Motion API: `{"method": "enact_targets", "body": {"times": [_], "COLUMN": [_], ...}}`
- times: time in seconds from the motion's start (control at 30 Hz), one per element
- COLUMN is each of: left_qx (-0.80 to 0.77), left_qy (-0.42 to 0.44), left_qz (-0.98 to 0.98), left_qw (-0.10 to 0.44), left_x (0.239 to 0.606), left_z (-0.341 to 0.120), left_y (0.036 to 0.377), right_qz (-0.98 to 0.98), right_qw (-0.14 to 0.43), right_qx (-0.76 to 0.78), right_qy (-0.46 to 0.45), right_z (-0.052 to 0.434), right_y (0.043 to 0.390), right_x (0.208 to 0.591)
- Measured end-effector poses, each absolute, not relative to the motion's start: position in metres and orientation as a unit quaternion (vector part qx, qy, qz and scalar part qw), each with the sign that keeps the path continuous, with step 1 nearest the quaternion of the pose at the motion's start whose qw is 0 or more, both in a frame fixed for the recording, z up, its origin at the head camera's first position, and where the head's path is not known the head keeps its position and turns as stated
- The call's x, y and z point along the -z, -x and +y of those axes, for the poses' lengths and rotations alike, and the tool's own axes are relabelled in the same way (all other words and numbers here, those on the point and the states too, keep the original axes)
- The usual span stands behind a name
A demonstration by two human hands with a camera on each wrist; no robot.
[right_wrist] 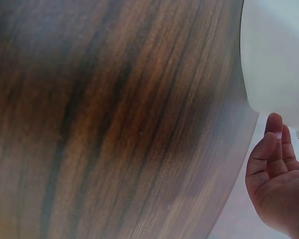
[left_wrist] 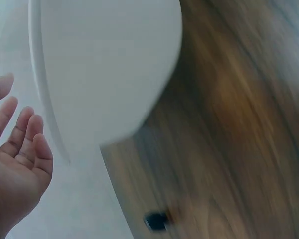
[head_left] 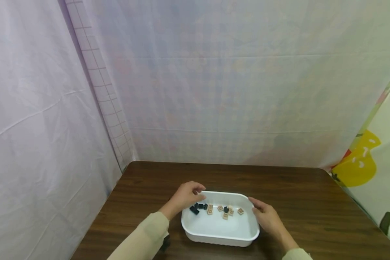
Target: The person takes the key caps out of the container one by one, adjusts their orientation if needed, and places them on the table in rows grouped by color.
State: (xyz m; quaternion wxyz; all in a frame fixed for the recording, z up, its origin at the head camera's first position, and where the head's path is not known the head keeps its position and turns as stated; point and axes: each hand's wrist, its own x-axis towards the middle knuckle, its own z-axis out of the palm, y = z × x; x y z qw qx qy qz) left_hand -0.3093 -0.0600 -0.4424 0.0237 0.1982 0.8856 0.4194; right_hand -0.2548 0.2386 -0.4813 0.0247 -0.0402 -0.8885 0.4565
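Note:
A white rectangular tray [head_left: 221,231] with rounded corners sits on the table. Lying in it are several small beige square pieces [head_left: 209,209] and several black pieces [head_left: 194,210]. My left hand [head_left: 187,195] hovers at the far left corner, its fingers loosely bent and nothing between them. In the left wrist view, those fingers [left_wrist: 27,132] show beside the tray's rim [left_wrist: 36,59]. At the right side, my right hand [head_left: 269,217] holds the tray by its rim, thumb on the inner side. The right wrist view shows its bent fingers [right_wrist: 274,144] at the tray's edge.
The dark wood table [head_left: 143,191] extends around the tray. A small black object [head_left: 165,243] lies on it beside the left sleeve, partly hidden. White curtains [head_left: 230,90] hang behind and at the left, and a yellow wall decoration [head_left: 357,168] shows at the right.

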Motion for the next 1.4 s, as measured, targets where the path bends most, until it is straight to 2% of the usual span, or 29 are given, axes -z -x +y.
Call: {"method": "enact_targets", "body": {"times": [0.23,0.47,0.77,1.1,1.4], "left_qx": [-0.408,-0.388,-0.324,-0.21,-0.092], "left_qy": [-0.208,-0.203,-0.215,-0.218,-0.218], "left_qz": [0.888,0.898,0.921,0.949,0.969], "left_qw": [0.048,0.045,0.009,-0.085,-0.064], "left_x": [0.45,0.456,0.459,0.465,0.472], "left_z": [-0.032,-0.036,-0.038,-0.04,-0.035], "left_y": [0.304,0.304,0.306,0.304,0.312], "right_qz": [-0.888,-0.888,-0.889,-0.888,-0.89], "right_qw": [0.029,0.028,0.03,0.034,0.026], "right_qx": [-0.458,-0.458,-0.457,-0.457,-0.453], "right_qy": [0.033,0.028,0.025,0.034,0.035], "right_z": [0.237,0.235,0.236,0.236,0.235], "right_y": [0.255,0.255,0.253,0.255,0.253], "right_x": [0.481,0.479,0.476,0.48,0.48]}}
